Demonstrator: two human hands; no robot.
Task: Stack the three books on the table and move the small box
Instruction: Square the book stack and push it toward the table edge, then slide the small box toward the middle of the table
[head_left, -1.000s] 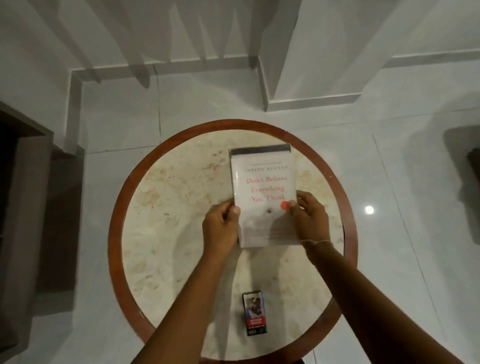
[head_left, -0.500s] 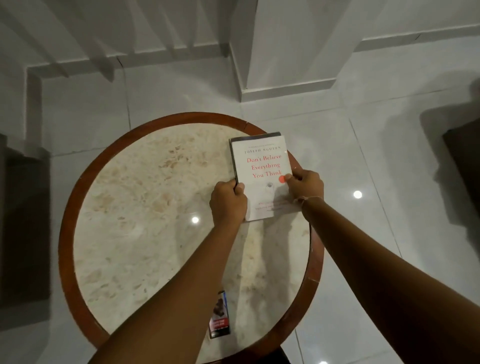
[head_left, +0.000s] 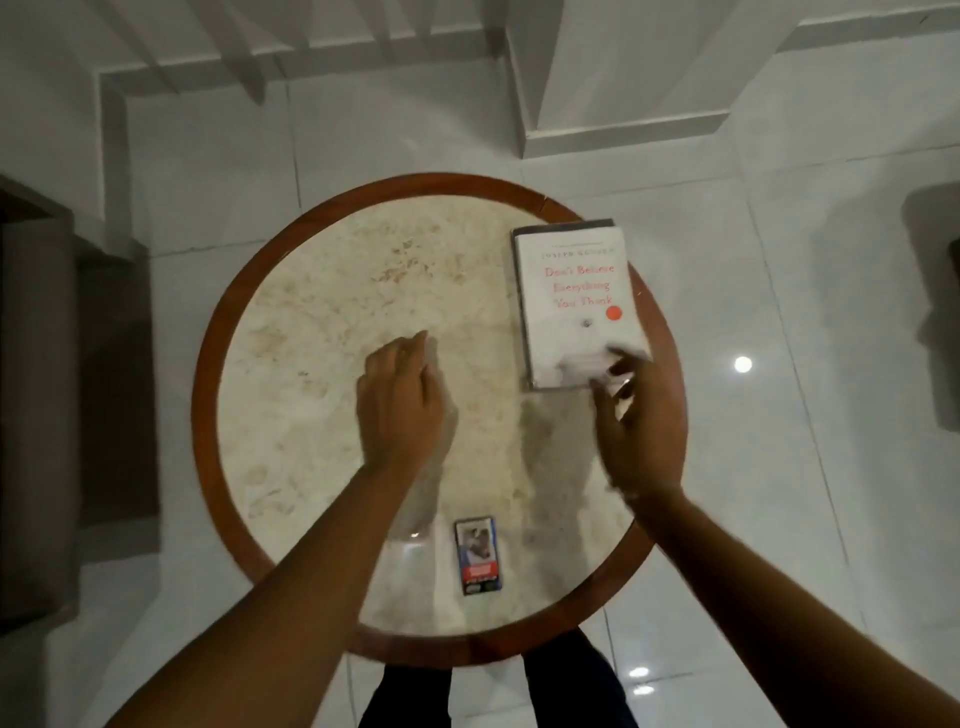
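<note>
Round table (head_left: 228, 332) with a red-brown wooden rim and a mottled cream stone top fills the middle of my view, white glossy floor tiles (head_left: 779, 208) all around it. Stack of books (head_left: 574, 306) lies flat on the far-right part of the top, close to the rim; the top one is a white paperback with red title lettering and a small orange dot, and a dark edge of another cover shows under it along the far and left sides, so I cannot count how many lie beneath. My right hand (head_left: 641, 431) is at the near end of the stack, blurred, fingers loosely spread and holding nothing; the fingertips overlap the near right corner of the white cover, though I cannot tell if they actually touch it. My left hand (head_left: 402, 402) hangs over the bare centre of the table, well apart from the books, fingers loosely curled, nothing in it. Small box (head_left: 478, 555), a dark rectangular pack with a picture on top and a red band lower down, lies flat near the near edge of the table, between my two forearms, touched by neither. It sits well apart from the stack, on the near side. Dark furniture (head_left: 36, 415) stands at the left of the scene. My dark trouser legs (head_left: 566, 691) show under the near rim.
</note>
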